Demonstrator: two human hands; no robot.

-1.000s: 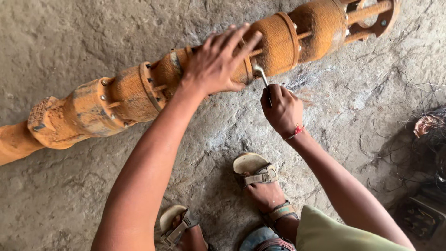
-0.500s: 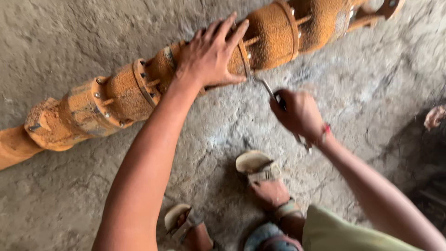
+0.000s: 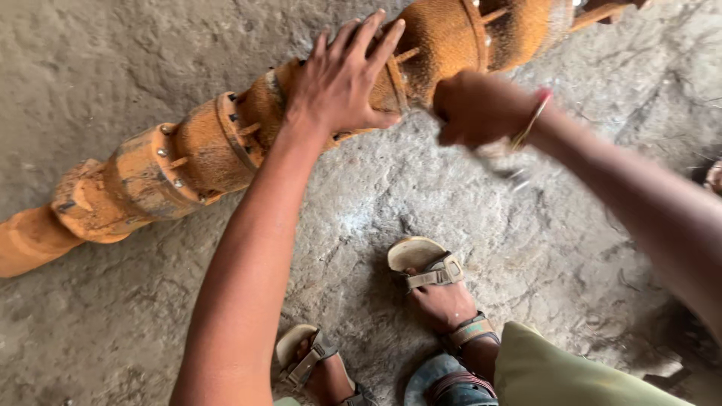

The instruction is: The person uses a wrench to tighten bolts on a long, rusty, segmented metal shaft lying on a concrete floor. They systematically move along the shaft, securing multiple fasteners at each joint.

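Above dirt floor (image 3: 113, 60), left hand (image 3: 342, 79) presses flat on rusty pump (image 3: 195, 150).

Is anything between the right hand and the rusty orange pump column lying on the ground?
Nothing visible. The right hand, blurred, is closed up against the rusty orange flanged metal pump column, beside the left hand resting flat on it. What its grip holds is too blurred to tell.
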